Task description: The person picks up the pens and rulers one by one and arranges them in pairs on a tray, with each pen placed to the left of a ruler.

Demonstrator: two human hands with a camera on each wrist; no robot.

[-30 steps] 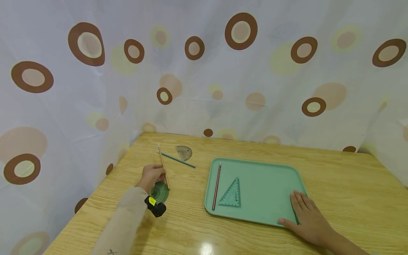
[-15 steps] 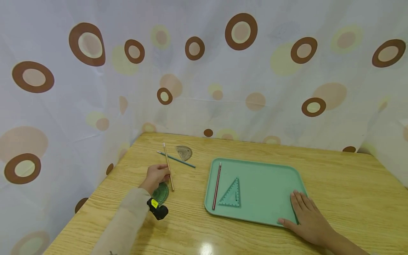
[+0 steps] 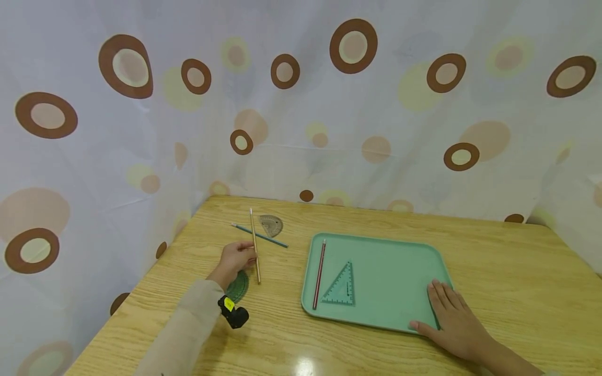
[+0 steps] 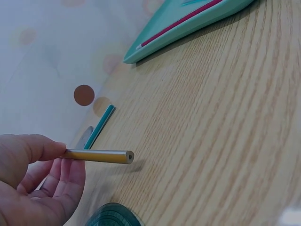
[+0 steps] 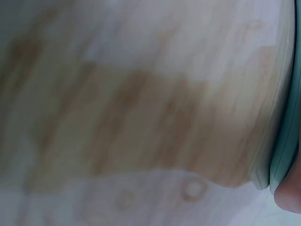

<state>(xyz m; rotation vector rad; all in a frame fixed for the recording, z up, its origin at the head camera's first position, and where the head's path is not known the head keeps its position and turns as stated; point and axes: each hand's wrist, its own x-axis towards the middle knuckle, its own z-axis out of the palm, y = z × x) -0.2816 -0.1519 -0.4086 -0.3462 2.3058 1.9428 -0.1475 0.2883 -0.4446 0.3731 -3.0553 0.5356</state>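
Note:
My left hand (image 3: 238, 258) pinches a gold pencil (image 3: 254, 230) between thumb and fingers. In the left wrist view the pencil (image 4: 101, 156) points its flat end to the right, above the wood, with a shadow beneath. A teal pencil (image 3: 273, 239) lies behind it, crossed by it in the head view. Partly under my left wrist lies a dark green round-edged protractor (image 3: 240, 286). My right hand (image 3: 453, 324) rests with straight fingers on the right front corner of a mint green tray (image 3: 390, 282). Inside that tray are a red pencil (image 3: 319, 274) and a clear triangular set square (image 3: 349, 284).
A clear half-round protractor (image 3: 271, 224) lies near the teal pencil's middle at the back left. The wooden table (image 3: 277, 334) ends at a patterned curtain (image 3: 329, 167) behind and on the left.
My left hand has moved a little to the right with the gold pencil, which now stands more upright in the head view. The right hand and tray stay put.

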